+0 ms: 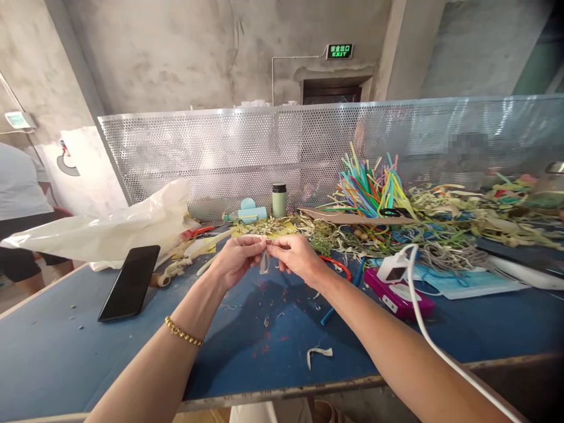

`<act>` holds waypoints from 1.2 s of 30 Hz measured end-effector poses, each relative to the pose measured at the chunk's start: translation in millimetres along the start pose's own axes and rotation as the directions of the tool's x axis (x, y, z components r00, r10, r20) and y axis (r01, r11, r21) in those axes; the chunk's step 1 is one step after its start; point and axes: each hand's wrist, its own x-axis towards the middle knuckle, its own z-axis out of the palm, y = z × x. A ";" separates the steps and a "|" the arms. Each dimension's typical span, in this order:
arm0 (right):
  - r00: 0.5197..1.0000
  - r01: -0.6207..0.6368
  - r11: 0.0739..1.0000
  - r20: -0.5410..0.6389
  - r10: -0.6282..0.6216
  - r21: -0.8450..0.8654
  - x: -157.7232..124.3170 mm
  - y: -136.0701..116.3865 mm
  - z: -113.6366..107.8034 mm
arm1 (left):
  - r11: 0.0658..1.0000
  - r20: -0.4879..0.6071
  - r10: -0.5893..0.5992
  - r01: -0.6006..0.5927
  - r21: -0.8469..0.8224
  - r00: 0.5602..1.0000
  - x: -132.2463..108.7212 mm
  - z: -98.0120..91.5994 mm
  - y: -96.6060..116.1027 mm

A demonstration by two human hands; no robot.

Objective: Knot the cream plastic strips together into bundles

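My left hand (240,257) and my right hand (296,255) meet over the middle of the blue table, fingertips almost touching. Both pinch a thin pale strip (264,263), whose loose end hangs down between them. Its material is too small to make out. A gold bead bracelet (184,333) circles my left wrist. Below on the tabletop lies a short white scrap (319,353). Just beyond my fingers spreads a heap of greenish-yellow strips (282,226). Beside my right wrist are an orange-red curved handle (338,267) and a blue tube (328,316).
A black phone (130,285) and a plastic bag (132,226) lie left. A green bottle (279,201) stands behind. Colourful pipe cleaners (372,188), tangled strips (497,220), a purple power strip (399,294) and a white cable (425,329) are right. Another person (22,194) stands far left.
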 end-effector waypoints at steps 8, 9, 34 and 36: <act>0.997 -0.070 0.993 0.035 0.067 0.099 -0.4 -0.8 -0.2 | 0.998 -0.040 0.060 -0.060 0.019 0.997 0.7 0.4 0.7; 0.999 -0.051 0.996 0.021 0.049 0.070 -0.3 0.0 -0.1 | 0.998 -0.049 0.067 -0.066 0.018 0.997 0.9 0.4 0.6; 0.920 0.225 0.890 -0.214 -0.328 -0.396 1.8 -9.8 -19.3 | 0.938 -0.032 0.117 -0.100 0.333 0.993 -2.5 0.8 2.9; 0.921 0.276 0.902 -0.175 -0.347 -0.333 3.6 -9.0 -21.2 | 0.909 0.038 0.054 -0.065 0.411 0.998 -4.7 3.6 1.9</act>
